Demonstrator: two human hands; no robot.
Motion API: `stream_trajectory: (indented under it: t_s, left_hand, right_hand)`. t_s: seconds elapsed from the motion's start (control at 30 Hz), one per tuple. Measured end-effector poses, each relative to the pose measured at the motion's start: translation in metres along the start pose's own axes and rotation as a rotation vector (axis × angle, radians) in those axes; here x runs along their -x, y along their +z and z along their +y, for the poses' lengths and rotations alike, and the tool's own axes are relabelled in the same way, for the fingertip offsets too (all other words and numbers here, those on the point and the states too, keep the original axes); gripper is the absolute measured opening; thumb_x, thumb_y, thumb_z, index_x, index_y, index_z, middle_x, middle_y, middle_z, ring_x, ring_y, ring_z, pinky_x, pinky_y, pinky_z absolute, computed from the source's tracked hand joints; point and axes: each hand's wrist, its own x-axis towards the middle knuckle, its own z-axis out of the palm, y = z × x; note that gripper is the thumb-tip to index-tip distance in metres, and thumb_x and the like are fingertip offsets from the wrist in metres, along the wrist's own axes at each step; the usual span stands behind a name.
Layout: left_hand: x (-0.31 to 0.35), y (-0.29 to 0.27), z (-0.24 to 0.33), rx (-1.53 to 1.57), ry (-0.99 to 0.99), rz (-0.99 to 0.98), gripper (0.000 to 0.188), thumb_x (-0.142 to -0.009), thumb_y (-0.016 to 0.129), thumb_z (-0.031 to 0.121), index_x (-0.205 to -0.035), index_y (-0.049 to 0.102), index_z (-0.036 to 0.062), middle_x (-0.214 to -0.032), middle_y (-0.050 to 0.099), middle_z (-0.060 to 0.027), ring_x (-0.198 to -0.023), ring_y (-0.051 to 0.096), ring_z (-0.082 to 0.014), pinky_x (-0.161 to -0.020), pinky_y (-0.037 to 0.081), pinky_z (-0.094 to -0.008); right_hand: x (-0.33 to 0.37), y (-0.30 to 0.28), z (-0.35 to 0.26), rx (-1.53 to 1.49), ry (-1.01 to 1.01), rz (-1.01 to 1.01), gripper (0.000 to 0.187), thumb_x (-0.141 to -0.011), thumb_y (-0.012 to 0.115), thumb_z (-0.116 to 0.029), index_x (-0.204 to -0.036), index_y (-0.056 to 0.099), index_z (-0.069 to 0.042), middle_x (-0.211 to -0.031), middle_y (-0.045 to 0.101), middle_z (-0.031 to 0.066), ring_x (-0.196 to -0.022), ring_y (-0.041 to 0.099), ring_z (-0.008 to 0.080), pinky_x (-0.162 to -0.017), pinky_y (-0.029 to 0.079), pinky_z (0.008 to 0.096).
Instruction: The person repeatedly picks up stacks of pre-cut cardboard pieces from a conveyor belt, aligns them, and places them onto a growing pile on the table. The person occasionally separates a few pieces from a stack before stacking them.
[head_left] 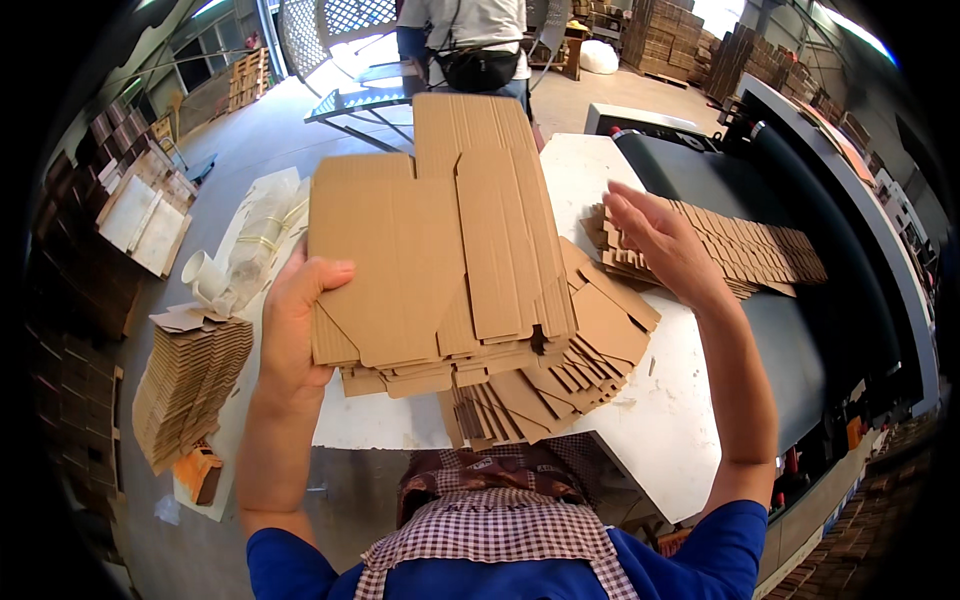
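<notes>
My left hand (296,322) grips the lower left edge of a stack of flat brown cardboard box blanks (435,235), lifted above a white table (650,420). Under the stack, more blanks (560,375) lie fanned out on the table. My right hand (658,240) is raised to the right of the held stack, fingers apart and holding nothing. Just behind it, a shingled row of blanks (745,250) rests on a dark conveyor (790,350).
A pile of folded blanks (185,385) lies on the floor at my left, with plastic wrap and tape rolls (235,265) behind it. Another person (478,45) stands at the far end. Stacked cardboard (670,35) fills the back.
</notes>
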Motion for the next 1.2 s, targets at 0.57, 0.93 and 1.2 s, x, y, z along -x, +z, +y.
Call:
stream_trajectory:
  t_s: [0.57,0.93,1.2]
  left_hand:
    - [0.060,-0.153,-0.077,-1.469,0.444,0.241,0.040,-0.092,0.063,0.009,-0.131,0.058,0.0023,-0.117,0.062,-0.0162,-0.112,0.061,-0.0290,-0.096,0.048,-0.0402]
    - [0.043,-0.005,-0.188,-0.485,-0.083,-0.075,0.050,-0.095,0.067,0.023,-0.141,0.054,0.0075,-0.142,0.048,-0.0166,-0.131,0.050,-0.0301,-0.108,0.042,-0.0392]
    - [0.030,0.044,-0.138,-1.072,0.371,-0.181,0.051,-0.091,0.071,0.032,-0.136,0.059,0.0118,-0.148,0.043,-0.0191,-0.137,0.039,-0.0459,-0.110,0.037,-0.0530]
  right_hand:
    - [0.044,0.045,0.096,0.546,0.317,-0.422,0.087,-0.092,0.043,-0.071,-0.147,0.043,-0.003,-0.132,0.055,0.0301,-0.125,0.054,0.0419,-0.106,0.042,0.0457]
    - [0.052,0.054,0.095,0.114,0.379,-0.545,0.090,-0.096,0.034,-0.071,-0.158,0.022,-0.007,-0.148,0.045,0.0282,-0.137,0.045,0.0402,-0.108,0.043,0.0447]
    - [0.067,0.053,0.079,-0.279,0.423,-0.676,0.085,-0.100,0.024,-0.068,-0.158,0.019,-0.007,-0.148,0.042,0.0222,-0.125,0.055,0.0299,-0.087,0.057,0.0405]
